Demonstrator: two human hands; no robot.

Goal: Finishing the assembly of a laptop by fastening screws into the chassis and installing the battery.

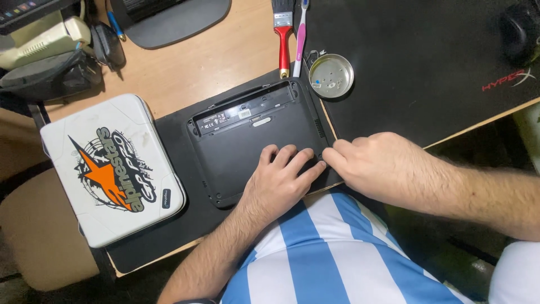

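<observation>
Left hand [281, 180] flat on upturned black laptop [247, 141], grip holding nothing, right hand [374, 163] pinching narrow at laptop's right near corner, contents hidden, metal dish [331, 76] far right on surface [197, 67]

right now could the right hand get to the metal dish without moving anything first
Probably yes. The right hand rests at the laptop's right edge, and the metal dish sits just beyond on the black mat. Only bare mat lies between them; the brush and toothbrush lie off to the dish's left.
</observation>
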